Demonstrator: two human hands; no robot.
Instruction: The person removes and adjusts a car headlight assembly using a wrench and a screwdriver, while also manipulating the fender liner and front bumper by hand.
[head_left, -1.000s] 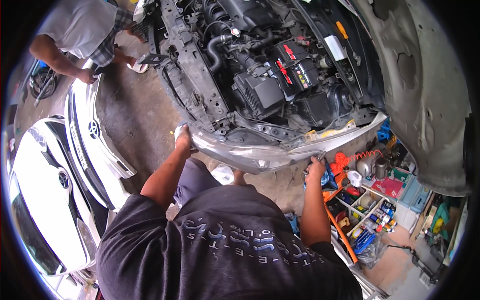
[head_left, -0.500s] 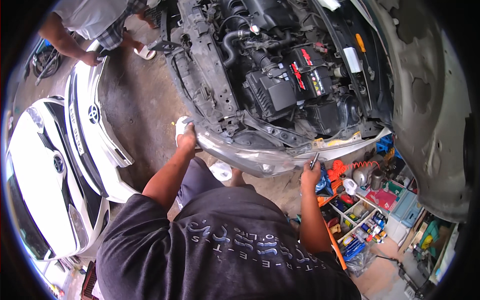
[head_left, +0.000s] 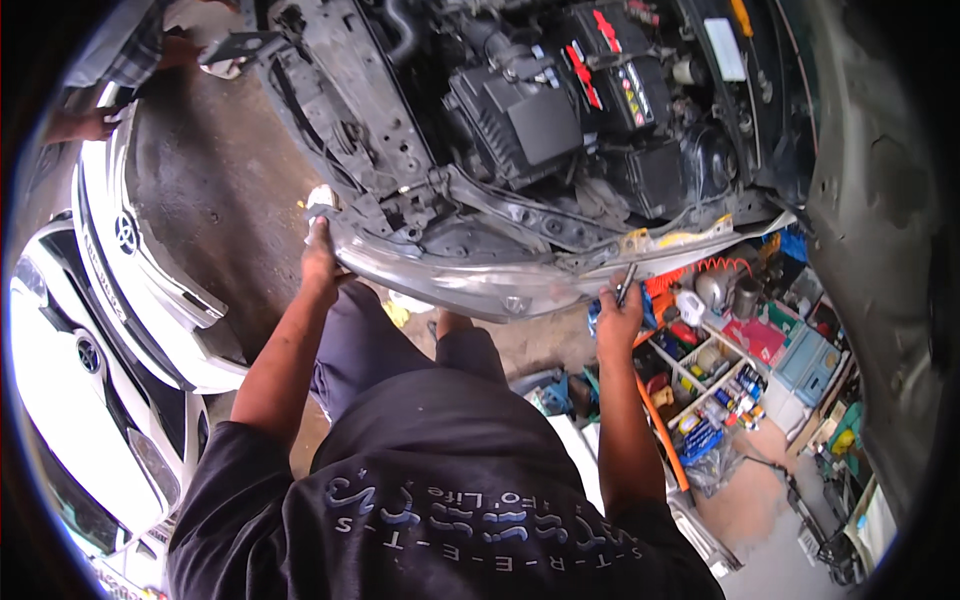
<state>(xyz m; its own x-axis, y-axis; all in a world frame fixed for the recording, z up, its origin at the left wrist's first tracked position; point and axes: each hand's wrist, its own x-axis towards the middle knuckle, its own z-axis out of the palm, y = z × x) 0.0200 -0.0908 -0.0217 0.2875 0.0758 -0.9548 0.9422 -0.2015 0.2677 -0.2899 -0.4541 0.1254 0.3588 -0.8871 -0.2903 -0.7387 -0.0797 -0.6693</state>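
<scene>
My left hand (head_left: pixel 321 255) grips the inner end of a clear headlamp (head_left: pixel 470 280) on the front of a car with its bonnet open. My right hand (head_left: pixel 620 318) is closed on a slim dark tool (head_left: pixel 626 281), just beside the lamp's lower edge toward its outer end. Above the lamp lie a metal front crossmember (head_left: pixel 355 110), a black air box (head_left: pixel 540 125) and a battery (head_left: pixel 620 80) with red markings.
A co-worker's hand (head_left: pixel 100 124) is at a detached white bumper (head_left: pixel 150 310) on the left, beside another white body section (head_left: pixel 90 420). Crates of cans and tools (head_left: pixel 720 390), a coiled orange hose (head_left: pixel 715 263) and a blue-grey box (head_left: pixel 795 365) crowd the right. The raised bonnet (head_left: pixel 870 250) edges the view.
The view has shifted, so the engine bay, lamp and both my hands sit higher in it and the co-worker is mostly at the edge. My left hand stays on the lamp.
</scene>
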